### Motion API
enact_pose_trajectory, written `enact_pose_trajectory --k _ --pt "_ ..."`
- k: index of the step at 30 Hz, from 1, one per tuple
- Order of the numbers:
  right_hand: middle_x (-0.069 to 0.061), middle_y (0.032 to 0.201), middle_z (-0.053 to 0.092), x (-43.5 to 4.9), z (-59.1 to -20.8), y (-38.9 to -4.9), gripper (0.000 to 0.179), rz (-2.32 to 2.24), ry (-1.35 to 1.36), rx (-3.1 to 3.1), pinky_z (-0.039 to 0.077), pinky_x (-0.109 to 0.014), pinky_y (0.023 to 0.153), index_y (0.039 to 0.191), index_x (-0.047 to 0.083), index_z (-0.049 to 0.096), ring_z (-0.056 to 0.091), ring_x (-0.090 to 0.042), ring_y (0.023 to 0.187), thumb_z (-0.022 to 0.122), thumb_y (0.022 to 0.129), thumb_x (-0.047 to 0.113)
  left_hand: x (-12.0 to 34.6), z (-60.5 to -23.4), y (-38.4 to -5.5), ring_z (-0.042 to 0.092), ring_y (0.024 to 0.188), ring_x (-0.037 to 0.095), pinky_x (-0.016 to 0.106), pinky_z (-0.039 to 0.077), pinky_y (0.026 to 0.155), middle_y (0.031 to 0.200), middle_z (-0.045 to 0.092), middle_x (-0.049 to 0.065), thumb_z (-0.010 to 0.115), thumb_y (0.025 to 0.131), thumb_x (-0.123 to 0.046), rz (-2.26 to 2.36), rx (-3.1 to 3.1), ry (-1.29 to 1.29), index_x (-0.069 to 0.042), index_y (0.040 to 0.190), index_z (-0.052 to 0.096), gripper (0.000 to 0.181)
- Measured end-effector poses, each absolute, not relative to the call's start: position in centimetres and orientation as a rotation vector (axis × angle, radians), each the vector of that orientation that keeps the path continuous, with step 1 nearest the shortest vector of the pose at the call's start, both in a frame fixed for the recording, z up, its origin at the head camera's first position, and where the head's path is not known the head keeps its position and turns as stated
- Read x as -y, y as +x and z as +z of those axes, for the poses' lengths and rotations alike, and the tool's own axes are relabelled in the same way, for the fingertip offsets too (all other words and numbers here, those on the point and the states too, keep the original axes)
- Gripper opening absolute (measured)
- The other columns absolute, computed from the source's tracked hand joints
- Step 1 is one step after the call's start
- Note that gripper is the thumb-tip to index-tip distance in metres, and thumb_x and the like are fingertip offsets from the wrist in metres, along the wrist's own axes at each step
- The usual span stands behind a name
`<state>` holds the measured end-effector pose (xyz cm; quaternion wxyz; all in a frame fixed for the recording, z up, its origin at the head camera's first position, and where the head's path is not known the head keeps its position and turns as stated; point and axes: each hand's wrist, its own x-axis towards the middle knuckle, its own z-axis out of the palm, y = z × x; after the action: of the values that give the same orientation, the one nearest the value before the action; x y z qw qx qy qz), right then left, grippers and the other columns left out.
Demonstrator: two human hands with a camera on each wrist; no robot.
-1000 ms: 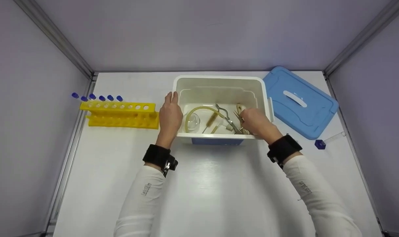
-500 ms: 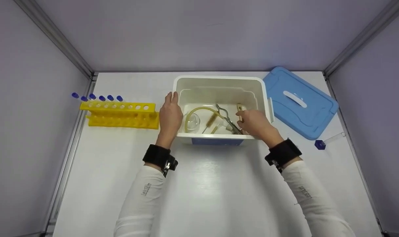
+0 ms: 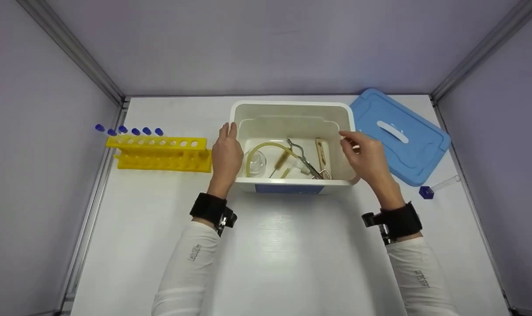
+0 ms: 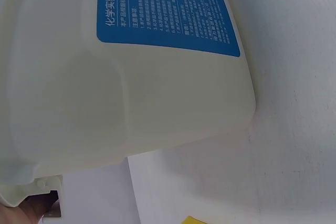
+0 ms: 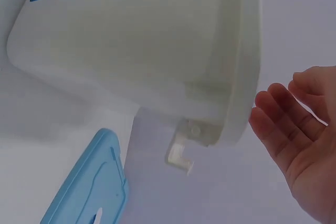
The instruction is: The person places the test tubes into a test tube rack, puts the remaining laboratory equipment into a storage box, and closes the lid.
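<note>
A white plastic box [image 3: 287, 182] with a blue label holds lab items. My left hand [image 3: 227, 156] grips its left rim; in the left wrist view, fingers [image 4: 31, 211] show at the side latch. Above the right rim, my right hand [image 3: 367, 156] has loosely bent fingers and holds nothing. The right wrist view has that hand [image 5: 310, 145] with fingertips right by the rim. Inside lie a wooden test tube clamp [image 3: 320, 151], metal tongs [image 3: 309, 166], a yellow rubber tube [image 3: 266, 145], a brown-bristled brush [image 3: 282, 161] and a round clear glass vessel [image 3: 257, 164].
A yellow test tube rack [image 3: 160, 162] stands to the left, with several blue-based tubes [image 3: 136, 131] behind it. The blue lid [image 3: 406, 136] lies to the right of the box. Near the right table edge is a glass cylinder with a blue base [image 3: 426, 192].
My right hand has let go of the wooden test tube clamp and moved up and right, out of the box to its right rim. The left hand has stayed put.
</note>
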<state>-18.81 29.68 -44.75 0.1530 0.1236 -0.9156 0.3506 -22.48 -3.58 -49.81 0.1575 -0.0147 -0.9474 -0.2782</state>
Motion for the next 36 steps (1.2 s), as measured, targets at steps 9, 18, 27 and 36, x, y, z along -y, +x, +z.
enact_pose_trajectory --k 9,18,27,36 --pt "-0.028 0.108 0.076 -35.4 -45.4 -17.7 0.027 0.975 0.127 2.406 0.039 0.006 0.078 0.124 -0.005 0.073 0.075 -0.039 0.094 0.065 0.1 0.002 3.6 -49.8 -22.5 0.072 0.115 0.045 0.049 0.062 0.094 0.145 0.059 0.03 0.05 0.103 0.004 -0.785 2.715 -0.031 0.007 0.144 0.059 0.042" --pt "-0.027 0.122 0.07 -40.8 -45.9 -16.3 0.032 0.962 -0.146 2.303 0.042 0.003 0.079 0.13 -0.003 0.071 0.051 0.022 0.093 0.061 0.101 0.007 3.5 -49.9 -22.5 0.071 0.114 0.046 0.051 0.062 0.095 0.145 0.059 0.03 0.05 0.103 0.003 -0.782 2.727 -0.022 0.007 0.145 0.058 0.043" --pt "-0.025 0.129 0.071 -45.0 -46.1 -15.7 0.035 0.879 -0.347 2.255 0.051 -0.024 0.103 0.131 -0.002 0.071 0.066 -0.032 0.117 0.063 0.098 0.01 3.6 -50.2 -22.5 0.073 0.108 0.047 0.051 0.063 0.09 0.144 0.059 0.031 0.05 0.103 0.003 -0.768 2.707 -0.04 0.007 0.144 0.059 0.042" --pt "-0.023 0.144 0.063 -49.2 -48.5 -14.2 0.042 0.91 -0.554 2.223 0.037 -0.047 0.123 0.138 0.0 0.066 0.051 -0.04 0.14 0.064 0.099 0.014 3.6 -49.8 -22.6 0.071 0.116 0.045 0.05 0.061 0.097 0.146 0.059 0.03 0.05 0.104 0.001 -0.773 2.746 -0.01 0.006 0.146 0.058 0.042"
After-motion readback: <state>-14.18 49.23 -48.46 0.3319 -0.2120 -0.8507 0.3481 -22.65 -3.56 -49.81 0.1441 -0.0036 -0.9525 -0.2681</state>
